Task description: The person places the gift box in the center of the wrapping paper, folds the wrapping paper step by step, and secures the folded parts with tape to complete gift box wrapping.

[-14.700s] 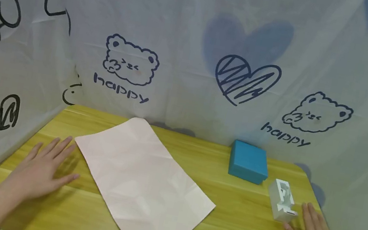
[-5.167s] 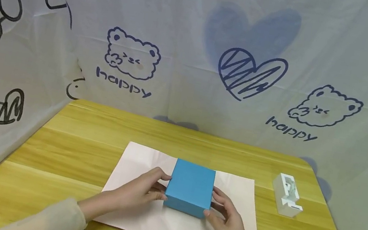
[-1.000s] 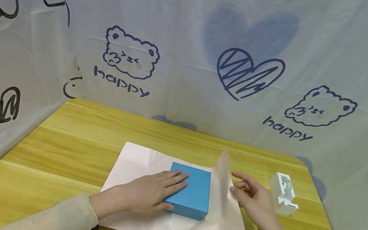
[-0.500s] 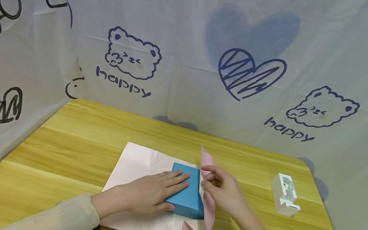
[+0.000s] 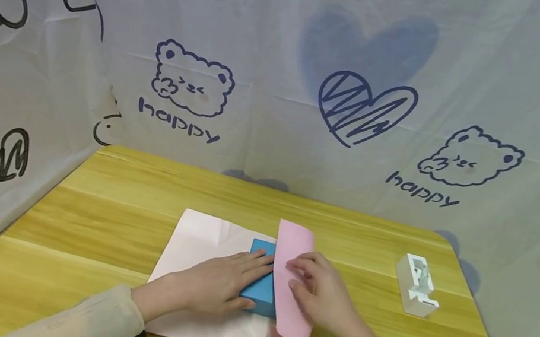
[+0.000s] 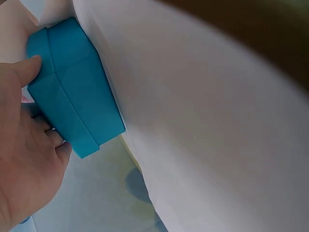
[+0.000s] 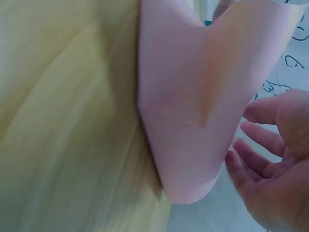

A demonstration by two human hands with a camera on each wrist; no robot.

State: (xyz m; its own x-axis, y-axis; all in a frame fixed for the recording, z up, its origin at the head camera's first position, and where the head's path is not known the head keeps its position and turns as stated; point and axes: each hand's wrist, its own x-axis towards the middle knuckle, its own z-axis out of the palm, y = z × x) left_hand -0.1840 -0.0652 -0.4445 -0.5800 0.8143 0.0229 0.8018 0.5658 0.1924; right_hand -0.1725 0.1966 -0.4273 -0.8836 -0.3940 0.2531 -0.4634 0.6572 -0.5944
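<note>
"While folding the pink flap (image 5: 288, 317) over, where best to hold the blue box (image 5: 259, 293)?"

"On the paper (image 5: 199, 246), toward its folded side, with the left grip (image 5: 217, 281) laid across the top: spread flat, clamped on nothing."

"And on the right?"

"Touching the flap with the right grip (image 5: 322, 293), loosely bent, thumb apart from fingers, seemingly not pinching."

"How to fold well from there?"

"Probably by drawing the flap snug against the box's side first, then smoothing from that edge toward the left. Watch the near end, curling out past the box. Press down firmly on top without pushing sideways, or risk a crooked fold."

"And inside the box?"

"Impossible to tell: closed, apparently lidded, hiding any contents."

"Anything else on the worktop (image 5: 92, 221)?"

"Well to the right of the paper, a white holder (image 5: 409, 295), probably for tape. Something pale (image 5: 422, 278) inside its hollow, too small to name."
</note>
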